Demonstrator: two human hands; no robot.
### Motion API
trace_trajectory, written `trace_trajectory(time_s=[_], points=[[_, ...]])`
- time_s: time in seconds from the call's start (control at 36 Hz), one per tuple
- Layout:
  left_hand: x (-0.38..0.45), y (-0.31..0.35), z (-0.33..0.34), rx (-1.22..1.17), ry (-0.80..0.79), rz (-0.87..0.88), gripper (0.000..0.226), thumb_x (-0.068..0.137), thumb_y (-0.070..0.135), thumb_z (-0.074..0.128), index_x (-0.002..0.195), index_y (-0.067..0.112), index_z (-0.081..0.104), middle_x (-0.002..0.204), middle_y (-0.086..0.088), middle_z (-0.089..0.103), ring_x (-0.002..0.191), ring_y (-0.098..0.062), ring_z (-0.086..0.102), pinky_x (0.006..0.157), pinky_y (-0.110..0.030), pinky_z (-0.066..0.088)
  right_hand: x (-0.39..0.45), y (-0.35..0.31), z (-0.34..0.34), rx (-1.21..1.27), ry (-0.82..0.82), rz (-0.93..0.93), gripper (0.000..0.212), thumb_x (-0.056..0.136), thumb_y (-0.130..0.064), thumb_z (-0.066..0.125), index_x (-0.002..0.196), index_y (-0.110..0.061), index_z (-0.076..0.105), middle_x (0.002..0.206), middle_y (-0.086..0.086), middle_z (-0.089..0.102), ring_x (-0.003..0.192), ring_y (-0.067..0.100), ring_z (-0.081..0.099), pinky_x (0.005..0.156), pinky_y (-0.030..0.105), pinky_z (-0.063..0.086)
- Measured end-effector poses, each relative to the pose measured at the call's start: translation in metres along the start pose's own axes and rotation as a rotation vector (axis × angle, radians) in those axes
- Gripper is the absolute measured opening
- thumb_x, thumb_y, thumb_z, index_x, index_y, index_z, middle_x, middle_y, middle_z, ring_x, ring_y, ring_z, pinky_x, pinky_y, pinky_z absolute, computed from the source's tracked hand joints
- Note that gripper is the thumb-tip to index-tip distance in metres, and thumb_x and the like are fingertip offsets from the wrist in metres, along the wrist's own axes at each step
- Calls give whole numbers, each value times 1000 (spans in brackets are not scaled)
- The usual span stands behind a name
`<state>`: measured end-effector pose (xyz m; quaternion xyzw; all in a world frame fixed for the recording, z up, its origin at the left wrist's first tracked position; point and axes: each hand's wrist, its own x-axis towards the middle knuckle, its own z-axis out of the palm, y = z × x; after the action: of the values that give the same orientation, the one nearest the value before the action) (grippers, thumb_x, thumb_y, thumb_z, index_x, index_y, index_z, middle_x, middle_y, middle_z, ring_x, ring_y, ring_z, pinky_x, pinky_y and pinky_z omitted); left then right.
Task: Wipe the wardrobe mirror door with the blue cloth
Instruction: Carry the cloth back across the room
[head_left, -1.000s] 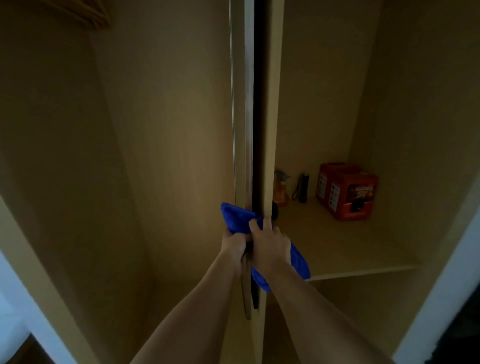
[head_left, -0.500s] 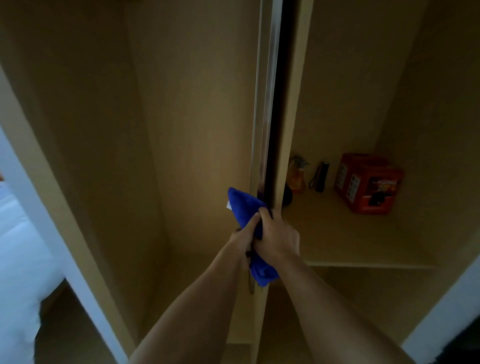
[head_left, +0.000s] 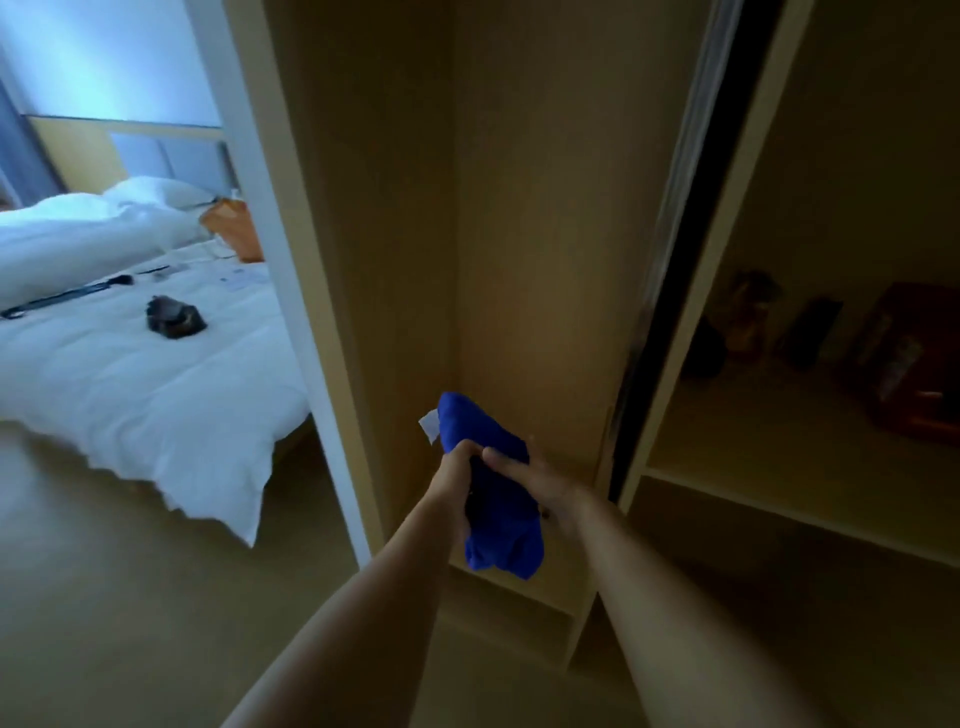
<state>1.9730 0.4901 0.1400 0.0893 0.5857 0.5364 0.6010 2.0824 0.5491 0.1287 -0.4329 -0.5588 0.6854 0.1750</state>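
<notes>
Item: cloth (head_left: 491, 493), blue, bunched, white tag at its upper left. Held in front of the open left bay of the wardrobe (head_left: 519, 208), low, clear of every surface.

Change: half a second ago both hands and the cloth were pressed round the edge of the door (head_left: 670, 249). Now they have come away to the left of it; the door edge stands well apart on the right, seen edge-on as a thin silvered strip with a dark gap behind. The view has swung left too, bringing a bed (head_left: 130, 364) into sight. Judgement: the edge pass looks finished or broken off, and the cloth is being regathered before going back to the glass. The mirror face is not visible, so how much is wiped cannot be told.

Left hand (head_left: 454, 470): arm outstretched, fingers curled round the cloth's upper middle.

Right hand (head_left: 540, 480): arm outstretched, thumb and fingers pinching the cloth from the right; its lower end hangs free below both hands.

Also present: dim boxes (head_left: 904, 358) on the right shelf, blurred.
</notes>
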Motion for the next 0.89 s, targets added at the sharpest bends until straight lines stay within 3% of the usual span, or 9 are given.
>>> trace_trajectory(time_s=[0.08,0.14,0.22,0.31,0.44,0.53,0.64,0.75,0.89], points=[[-8,-2,-39,-119,39,25,30,80,34,56,105,18,54,104,-16,65,96,-36,60,69,-47,48,0,-2,28,14,21,106,107,78,-69,51,149,-26,-17,157,0,16,136,24,32,92,34,34],[-12,-1,-64,-215,48,59,39,76,33,58,112,18,54,110,-16,64,102,-38,58,74,-48,48,9,3,44,-56,-4,143,97,81,-71,41,153,-21,-2,158,2,12,138,22,30,104,37,34],[-20,3,-100,-313,73,111,50,71,32,61,118,17,54,114,-17,64,105,-37,58,75,-46,48,20,9,74,45,-213,184,78,82,-73,39,137,-18,47,131,9,58,102,20,63,76,30,56],[-29,8,-135,-345,102,132,52,71,33,58,120,14,55,114,-19,65,106,-38,58,80,-46,48,27,10,106,132,-316,257,69,71,-77,53,115,-25,60,100,1,73,91,24,69,67,37,57],[-39,17,-205,-353,235,173,45,77,31,56,120,15,53,113,-19,64,105,-37,58,88,-48,48,49,-2,175,139,-382,177,57,75,-44,72,124,-19,58,115,8,68,108,30,62,95,47,49],[-44,20,-247,-379,342,163,46,80,29,56,124,18,47,116,-17,61,107,-36,57,99,-50,43,57,-11,225,44,-327,157,52,78,-30,73,124,-12,57,116,12,66,105,32,63,94,47,49],[-53,26,-300,-390,432,122,55,83,33,62,131,14,43,119,-18,59,104,-35,60,94,-48,48,66,-17,294,-64,-270,136,48,81,-24,71,124,-9,55,118,14,63,103,33,61,95,47,49],[-63,33,-357,-253,547,145,72,71,20,78,130,11,37,118,-13,54,103,-32,58,90,-50,51,79,-8,361,-359,-240,-3,35,85,-28,65,116,-12,59,115,11,64,99,28,61,88,39,49],[-69,39,-425,-183,633,209,74,75,-11,57,134,20,26,117,-11,48,97,-28,55,83,-46,52,94,3,441,-1242,-180,-340,32,94,-36,48,119,-15,52,116,8,61,104,27,59,81,33,44]])
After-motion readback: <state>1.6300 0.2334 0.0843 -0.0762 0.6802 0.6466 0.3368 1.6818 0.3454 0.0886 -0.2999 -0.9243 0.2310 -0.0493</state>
